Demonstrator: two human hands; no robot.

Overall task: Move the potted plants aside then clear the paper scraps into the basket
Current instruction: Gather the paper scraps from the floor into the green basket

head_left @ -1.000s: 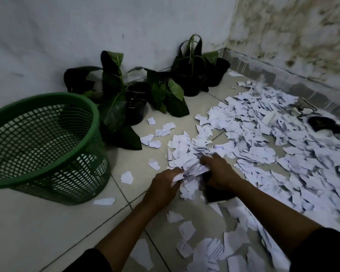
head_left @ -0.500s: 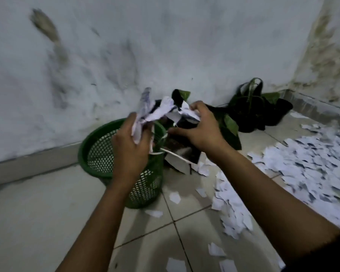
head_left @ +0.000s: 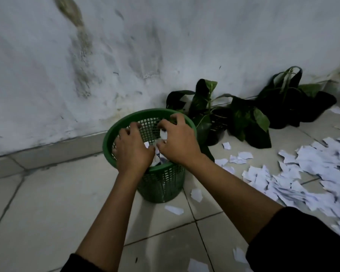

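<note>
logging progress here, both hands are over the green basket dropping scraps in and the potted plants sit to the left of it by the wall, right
Not quite. The head view shows both hands, left and right, over the green basket with paper scraps between them, but the potted plants stand to the right of it by the wall, not the left.

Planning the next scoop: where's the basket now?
The basket stands left of centre near the wall, left of the plants, under both hands.

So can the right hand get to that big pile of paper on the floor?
Probably yes. The right hand is over the basket, and the paper pile lies on open floor to its right with nothing between.
</note>
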